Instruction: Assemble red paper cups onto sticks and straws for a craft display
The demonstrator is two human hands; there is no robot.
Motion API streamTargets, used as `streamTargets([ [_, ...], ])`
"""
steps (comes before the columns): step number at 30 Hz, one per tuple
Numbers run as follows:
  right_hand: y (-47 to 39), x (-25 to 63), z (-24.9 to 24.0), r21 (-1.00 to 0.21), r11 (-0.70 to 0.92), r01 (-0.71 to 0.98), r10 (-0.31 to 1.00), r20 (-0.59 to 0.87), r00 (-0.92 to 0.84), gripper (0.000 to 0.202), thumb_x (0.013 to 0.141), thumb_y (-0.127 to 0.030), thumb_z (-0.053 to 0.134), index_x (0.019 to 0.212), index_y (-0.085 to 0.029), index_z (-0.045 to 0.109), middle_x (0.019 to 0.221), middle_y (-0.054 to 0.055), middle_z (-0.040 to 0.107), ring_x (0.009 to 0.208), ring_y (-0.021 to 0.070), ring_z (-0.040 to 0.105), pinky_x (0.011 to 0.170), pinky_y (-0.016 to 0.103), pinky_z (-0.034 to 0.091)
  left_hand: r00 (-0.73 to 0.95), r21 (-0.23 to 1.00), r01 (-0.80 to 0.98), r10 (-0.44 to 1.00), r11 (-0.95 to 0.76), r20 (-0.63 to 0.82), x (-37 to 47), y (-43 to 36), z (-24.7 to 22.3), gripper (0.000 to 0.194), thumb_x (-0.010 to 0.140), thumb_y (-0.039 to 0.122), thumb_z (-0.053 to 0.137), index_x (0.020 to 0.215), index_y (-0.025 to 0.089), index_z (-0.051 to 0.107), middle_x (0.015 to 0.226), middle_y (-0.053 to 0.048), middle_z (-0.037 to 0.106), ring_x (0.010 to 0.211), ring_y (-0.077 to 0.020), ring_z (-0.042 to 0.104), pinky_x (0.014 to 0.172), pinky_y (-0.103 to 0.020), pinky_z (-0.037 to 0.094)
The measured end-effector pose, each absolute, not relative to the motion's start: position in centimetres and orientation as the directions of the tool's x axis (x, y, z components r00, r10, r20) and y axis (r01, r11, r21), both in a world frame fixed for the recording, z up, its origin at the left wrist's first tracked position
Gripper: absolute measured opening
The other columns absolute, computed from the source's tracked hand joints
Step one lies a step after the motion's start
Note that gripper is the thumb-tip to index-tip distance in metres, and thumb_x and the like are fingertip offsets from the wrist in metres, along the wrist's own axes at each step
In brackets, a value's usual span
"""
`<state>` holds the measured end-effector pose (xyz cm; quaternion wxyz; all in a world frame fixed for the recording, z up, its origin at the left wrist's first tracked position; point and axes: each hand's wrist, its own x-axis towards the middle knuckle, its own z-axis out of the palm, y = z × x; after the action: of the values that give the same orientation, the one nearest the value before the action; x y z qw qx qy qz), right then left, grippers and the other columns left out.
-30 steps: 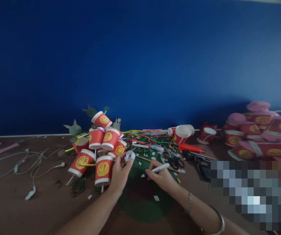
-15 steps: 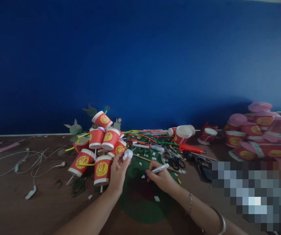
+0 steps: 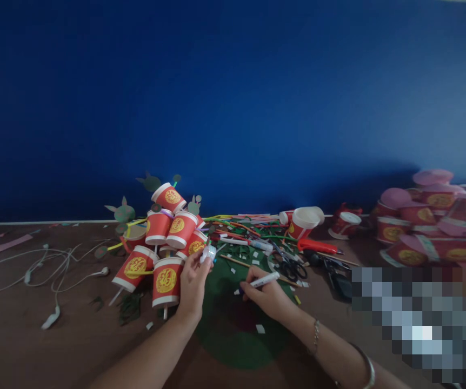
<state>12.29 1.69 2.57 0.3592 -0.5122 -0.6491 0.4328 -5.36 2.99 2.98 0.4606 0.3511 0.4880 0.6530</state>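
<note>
Between the thumb and fingers of my left hand point(image 3: 192, 283) is a small white round object point(image 3: 207, 254), ribbed or shiny at its edge; its kind is unclear. Close beside that hand stand stacked red paper cups point(image 3: 166, 282) with yellow emblems and white rims, sticks poking out of some. My right hand point(image 3: 264, 294) grips a white marker point(image 3: 265, 279) like a pen, its dark tip end pointing left and down. Below both hands lies a large dark green round sheet point(image 3: 233, 351) with a dark reddish patch and small white scraps on it.
Black-handled scissors point(image 3: 293, 268), a red-orange tool point(image 3: 318, 247) and coloured sticks lie beyond my right hand. White wired earphones point(image 3: 57, 313) sprawl at left. Pink-trimmed cups point(image 3: 439, 249) are piled at right, next to a pixelated area. A blue wall point(image 3: 233, 108) rises behind the table.
My left hand has shifted slightly left and turned the small white object a little. The nearby front cup has moved slightly left. My right hand and the marker are nearly still.
</note>
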Motion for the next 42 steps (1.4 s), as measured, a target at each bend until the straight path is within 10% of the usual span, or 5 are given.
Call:
streamTargets([
  [42,1.76,12.30,2.58,-0.933,0.082,0.349,0.980,0.013,-0.197,0.019,0.076,-0.028,0.055,0.063,-0.022,0.044,0.052,-0.002,0.061,0.050,0.0130,0.053,0.048,0.022,0.035,-0.336,0.960,-0.261,0.942,-0.096,0.003,-5.32,2.98,3.21,0.043,0.066,0.039,0.071,0.098,0.013,0.063,0.081,-0.005,0.067,0.072,-0.0177,0.062,0.068,-0.028,0.048],
])
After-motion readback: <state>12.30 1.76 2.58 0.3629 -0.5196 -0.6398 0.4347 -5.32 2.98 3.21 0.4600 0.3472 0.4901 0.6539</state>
